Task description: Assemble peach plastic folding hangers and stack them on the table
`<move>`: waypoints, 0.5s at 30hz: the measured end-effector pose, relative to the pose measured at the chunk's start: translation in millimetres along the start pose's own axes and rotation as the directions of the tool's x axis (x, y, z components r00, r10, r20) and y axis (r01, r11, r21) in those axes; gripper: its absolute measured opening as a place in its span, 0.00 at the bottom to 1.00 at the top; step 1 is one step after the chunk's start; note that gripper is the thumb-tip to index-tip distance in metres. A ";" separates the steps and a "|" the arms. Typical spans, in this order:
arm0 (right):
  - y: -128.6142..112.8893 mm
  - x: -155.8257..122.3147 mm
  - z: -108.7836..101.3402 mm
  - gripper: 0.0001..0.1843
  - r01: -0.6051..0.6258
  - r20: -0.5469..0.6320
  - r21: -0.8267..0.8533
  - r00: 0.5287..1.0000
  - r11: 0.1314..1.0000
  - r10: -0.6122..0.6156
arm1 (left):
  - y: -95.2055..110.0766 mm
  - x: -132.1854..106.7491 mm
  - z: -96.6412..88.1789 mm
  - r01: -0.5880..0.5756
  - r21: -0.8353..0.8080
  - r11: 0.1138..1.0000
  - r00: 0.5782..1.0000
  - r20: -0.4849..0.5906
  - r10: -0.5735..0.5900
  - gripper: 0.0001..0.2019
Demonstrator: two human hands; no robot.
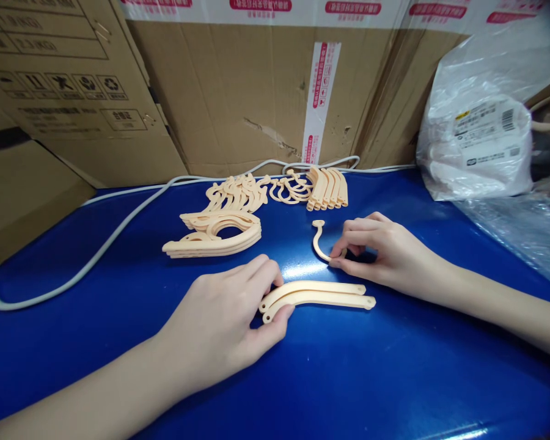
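My left hand (231, 315) pinches the left ends of two long curved peach plastic strips (323, 295) that lie side by side on the blue table (371, 379). My right hand (380, 250) pinches the lower end of a small peach hook piece (319, 240) that rests on the table just above the strips. Both hands have their fingers closed on these parts.
Behind the hands lie a stack of assembled peach hangers (217, 235), a row of hanger arms (236, 194), loose hooks (288, 188) and more curved strips (329, 187). A white cable (96, 253) runs across the left. Cardboard boxes (238, 91) line the back; plastic bags (481, 134) sit right.
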State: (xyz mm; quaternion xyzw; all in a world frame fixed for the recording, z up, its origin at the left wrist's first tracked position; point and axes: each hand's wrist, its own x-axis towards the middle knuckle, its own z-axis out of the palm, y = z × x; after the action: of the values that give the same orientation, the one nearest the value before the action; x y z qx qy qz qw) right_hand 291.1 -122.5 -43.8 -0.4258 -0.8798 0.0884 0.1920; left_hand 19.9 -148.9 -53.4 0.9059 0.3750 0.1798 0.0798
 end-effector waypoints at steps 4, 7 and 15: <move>0.7 0.4 -0.5 0.07 0.005 0.001 -0.010 1.000 1.000 -0.005 | 0.1 0.1 -0.5 0.010 -0.008 1.000 1.000 0.004 -0.010 0.04; 1.1 0.3 -0.5 0.07 0.004 0.001 -0.009 1.000 1.000 -0.004 | 0.0 0.2 -1.6 0.002 -0.013 1.000 1.000 -0.001 -0.002 0.05; 2.1 -0.9 -1.7 0.09 0.016 -0.002 -0.041 1.000 0.999 -0.016 | 0.1 0.0 -2.3 -0.010 0.008 1.000 1.000 -0.010 0.010 0.05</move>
State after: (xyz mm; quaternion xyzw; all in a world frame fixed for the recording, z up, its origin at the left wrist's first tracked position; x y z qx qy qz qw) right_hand 293.8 -122.0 -43.2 -0.4227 -0.8846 0.0681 0.1849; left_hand 19.1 -148.9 -51.3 0.9072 0.3714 0.1834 0.0732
